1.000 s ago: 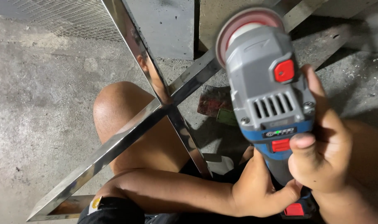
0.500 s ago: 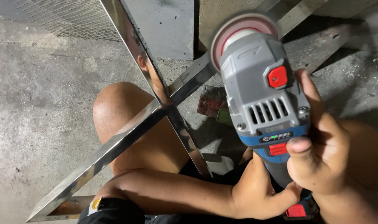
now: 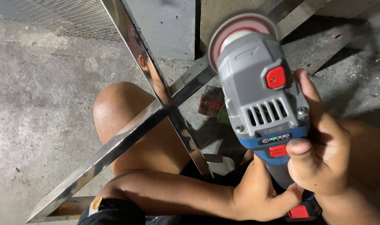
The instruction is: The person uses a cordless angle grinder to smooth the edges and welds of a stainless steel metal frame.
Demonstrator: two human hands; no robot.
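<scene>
Shifted slightly left: grinder (image 3: 261, 104), both hands, right (image 3: 319, 154) and left (image 3: 261, 196), gripping it; crossed steel bars (image 3: 165, 104) unmoved over concrete floor (image 3: 40, 104).

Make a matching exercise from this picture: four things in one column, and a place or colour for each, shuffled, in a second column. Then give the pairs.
Things:
1. round grinding disc
2. square button on the grey cordless angle grinder's head
3. crossed shiny steel bars
4. right hand

Descriptions:
A. over the bare knee
B. wrapped round the grinder's body
C. red
D. pinkish, at the tool's far end

Pairs: 1-D, 2-C, 3-A, 4-B
</scene>
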